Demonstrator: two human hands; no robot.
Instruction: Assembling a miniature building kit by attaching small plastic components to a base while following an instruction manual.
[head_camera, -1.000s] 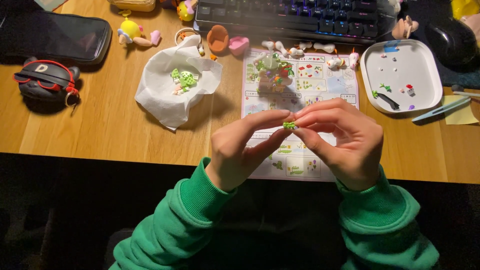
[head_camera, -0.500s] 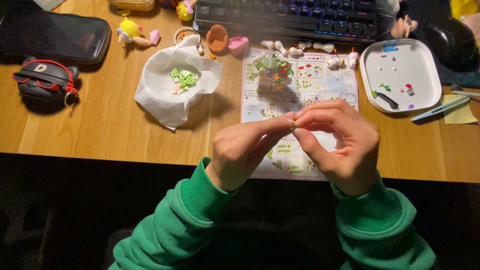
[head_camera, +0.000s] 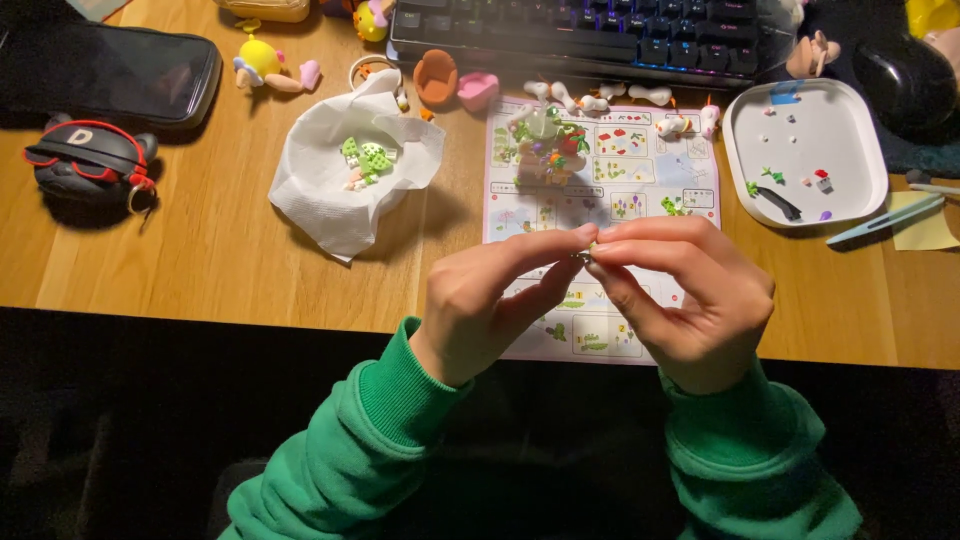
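Wooden table (head_camera: 200, 270) carries an instruction sheet (head_camera: 640, 180); left hand (head_camera: 490, 300) and right hand (head_camera: 690, 295) pinch one tiny piece (head_camera: 585, 255) together.

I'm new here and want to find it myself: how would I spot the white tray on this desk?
Start at the dark keyboard along the far edge of the wooden desk. Just below its right end, right of the picture-filled instruction sheet, lies the white tray. It is the only rounded-corner dish, with a few tiny coloured pieces scattered inside.
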